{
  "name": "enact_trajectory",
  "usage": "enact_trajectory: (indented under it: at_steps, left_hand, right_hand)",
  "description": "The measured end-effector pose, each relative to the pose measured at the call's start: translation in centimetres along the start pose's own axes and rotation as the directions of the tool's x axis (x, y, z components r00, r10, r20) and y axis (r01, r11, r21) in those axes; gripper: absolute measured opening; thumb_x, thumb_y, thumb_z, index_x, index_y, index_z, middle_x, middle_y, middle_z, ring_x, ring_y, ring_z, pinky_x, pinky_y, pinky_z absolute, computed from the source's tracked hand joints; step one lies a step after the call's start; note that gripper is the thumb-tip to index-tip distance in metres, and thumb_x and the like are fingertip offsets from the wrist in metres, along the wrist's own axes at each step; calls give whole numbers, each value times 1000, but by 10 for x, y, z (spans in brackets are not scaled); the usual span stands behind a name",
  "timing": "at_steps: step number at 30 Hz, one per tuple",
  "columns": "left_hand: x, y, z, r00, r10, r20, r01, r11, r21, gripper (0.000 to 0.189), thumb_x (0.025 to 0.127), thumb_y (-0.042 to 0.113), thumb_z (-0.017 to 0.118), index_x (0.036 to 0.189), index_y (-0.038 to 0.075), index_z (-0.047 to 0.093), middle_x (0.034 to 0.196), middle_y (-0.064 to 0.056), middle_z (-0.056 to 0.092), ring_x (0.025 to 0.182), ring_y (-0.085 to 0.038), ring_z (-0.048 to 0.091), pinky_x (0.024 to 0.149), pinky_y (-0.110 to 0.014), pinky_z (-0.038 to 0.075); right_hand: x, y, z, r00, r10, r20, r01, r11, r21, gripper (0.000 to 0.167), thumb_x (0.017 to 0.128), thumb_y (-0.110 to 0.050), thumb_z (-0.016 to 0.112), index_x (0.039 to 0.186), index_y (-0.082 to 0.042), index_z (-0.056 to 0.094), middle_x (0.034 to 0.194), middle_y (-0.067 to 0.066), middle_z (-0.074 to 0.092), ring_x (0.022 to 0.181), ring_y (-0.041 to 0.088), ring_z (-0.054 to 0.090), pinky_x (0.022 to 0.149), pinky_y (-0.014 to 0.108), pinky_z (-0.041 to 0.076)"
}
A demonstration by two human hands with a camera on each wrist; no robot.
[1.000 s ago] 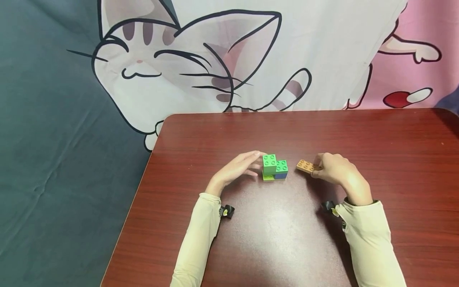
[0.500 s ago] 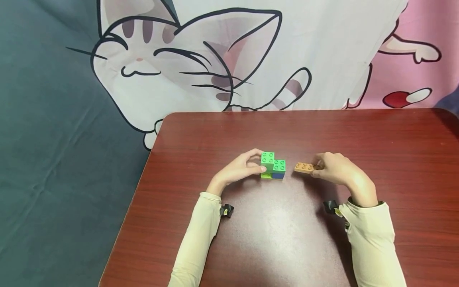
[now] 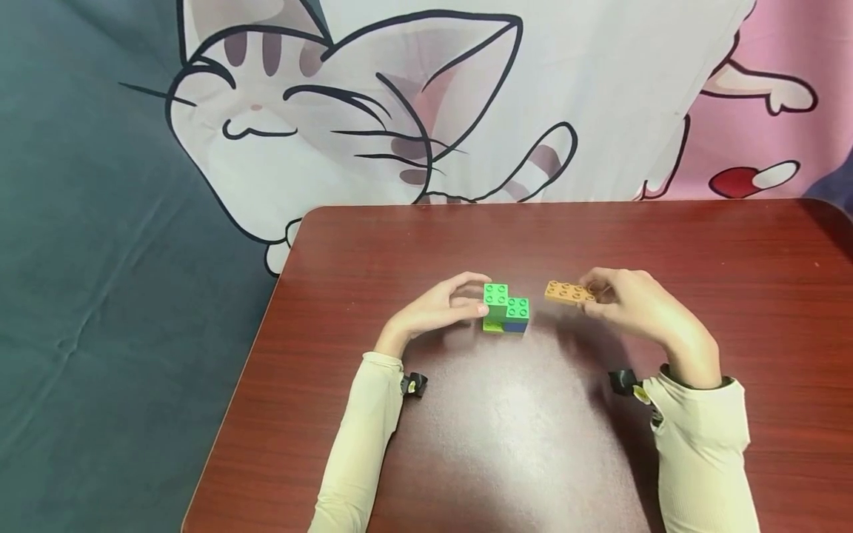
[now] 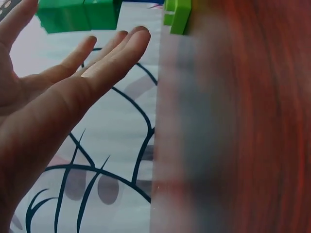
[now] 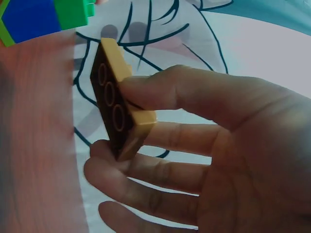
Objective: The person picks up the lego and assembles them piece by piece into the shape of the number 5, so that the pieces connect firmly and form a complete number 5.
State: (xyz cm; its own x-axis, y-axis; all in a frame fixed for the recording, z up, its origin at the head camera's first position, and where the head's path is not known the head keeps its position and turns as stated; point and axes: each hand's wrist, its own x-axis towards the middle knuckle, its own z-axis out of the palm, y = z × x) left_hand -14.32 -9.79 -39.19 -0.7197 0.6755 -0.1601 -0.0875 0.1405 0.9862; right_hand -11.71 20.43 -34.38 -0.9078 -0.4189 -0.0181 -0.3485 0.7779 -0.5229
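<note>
A stack of toy building bricks (image 3: 496, 296) stands on the table, with green bricks on top, a blue one lower right and a light-green one at the bottom left. My left hand (image 3: 436, 305) holds its left side, thumb at the front corner and index finger reaching behind. In the left wrist view the other fingers (image 4: 116, 58) extend below the green brick (image 4: 80, 14). My right hand (image 3: 629, 296) pinches a flat orange-tan building brick (image 3: 566, 292) by its right end, studs up, just right of the stack. The right wrist view shows its hollow underside (image 5: 109, 97) and the thumb on its edge.
The reddish-brown wooden table (image 3: 533, 444) reaches to a cloth backdrop (image 3: 360, 66) with a cartoon cat at its far edge. Each wrist carries a small black camera (image 3: 415, 384) on its inner side.
My left thumb has come to the front of the stack, and the fingers have closed in on it. My right hand has raised the orange-tan brick off the table.
</note>
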Motion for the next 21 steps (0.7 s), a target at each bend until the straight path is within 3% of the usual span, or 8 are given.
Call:
enact_trajectory:
  at_steps: [6,13,21]
  left_hand:
    - [4,-5,-9,1000,-22,-14,22,1000,-9,51,91,16,60,137,9,39,132,-13,47,112,-29,54,91,-51,42]
    - [-8,-11,3,989,-96,110,87,993,84,66,89,22,63,144,18,28,140,-4,39,122,-17,47,93,-37,43]
    - [-8,-8,-1,996,-75,56,69,992,102,64,89,19,63,143,11,30,135,-10,47,116,-17,52,95,-29,40]
  right_hand:
    - [4,-9,-1,984,-89,-152,98,994,53,29,77,-7,73,103,-2,63,80,2,63,70,16,61,64,39,50]
    - [-2,-24,17,934,-120,-335,154,985,78,33,76,-7,74,104,-6,56,81,2,63,65,13,60,59,30,51]
    - [12,-40,28,903,-200,-381,253,963,94,32,76,-7,73,104,-10,59,83,-2,63,62,7,58,56,29,50]
